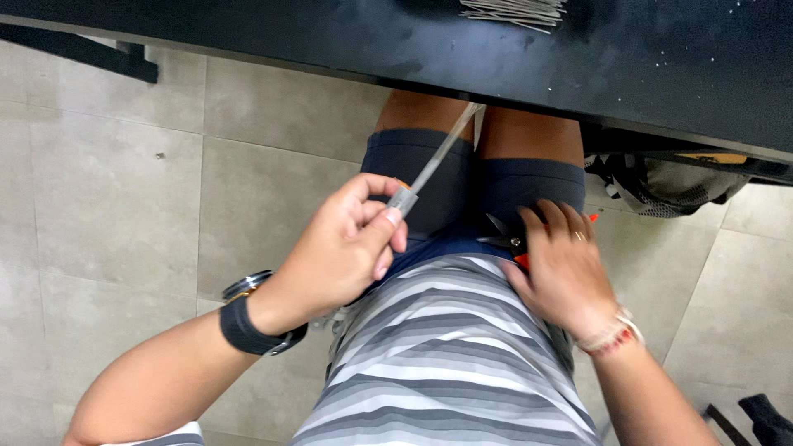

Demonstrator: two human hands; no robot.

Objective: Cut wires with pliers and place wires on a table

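Note:
My left hand (pixel 343 248) pinches a thin clear strip (pixel 438 157) near its lower end, where a small grey tab sits; the strip runs up and to the right toward the black table's underside. A black watch is on that wrist. My right hand (pixel 566 264) rests on my lap over a pair of scissors (pixel 504 235) with orange handles, the dark blades poking out to the left of the fingers. It wears a ring and a thread bracelet. I am seated in dark shorts and a grey striped shirt.
A black table (pixel 644 58) spans the top, with a bundle of thin pale strips (pixel 516 11) on it. A grey bag (pixel 669 186) lies on the tiled floor (pixel 116 190) at the right, under the table. A dark object is at the bottom right corner.

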